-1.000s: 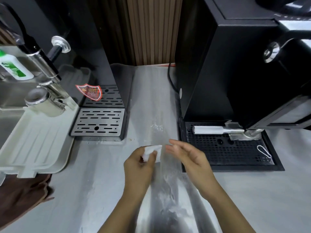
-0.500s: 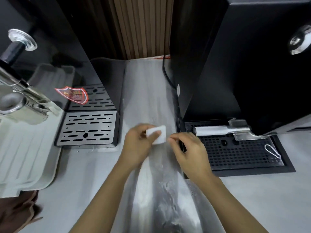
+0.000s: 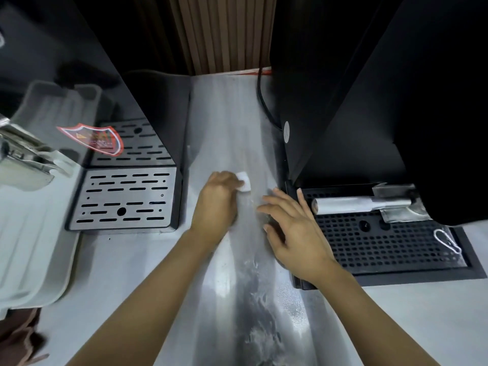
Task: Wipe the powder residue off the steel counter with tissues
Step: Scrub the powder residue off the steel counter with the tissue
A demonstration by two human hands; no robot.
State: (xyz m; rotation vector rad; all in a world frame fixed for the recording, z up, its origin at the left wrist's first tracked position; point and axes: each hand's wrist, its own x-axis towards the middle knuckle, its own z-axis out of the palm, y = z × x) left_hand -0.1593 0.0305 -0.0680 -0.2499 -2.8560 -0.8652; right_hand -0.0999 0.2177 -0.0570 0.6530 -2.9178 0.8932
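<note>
My left hand grips a small folded white tissue and holds it down against the steel counter, in the strip between two machines. My right hand hovers just to the right with fingers spread and holds nothing. White powder residue streaks the counter below both hands, nearer to me.
A steel drip tray fronts a black machine on the left. On the right is a black perforated drip tray with a portafilter handle under a tall black machine. A pale plastic tray lies far left, a brown cloth at bottom left.
My left hand has carried the tissue farther up the counter. My right hand has let go of the tissue and opened, moving away to the right.
</note>
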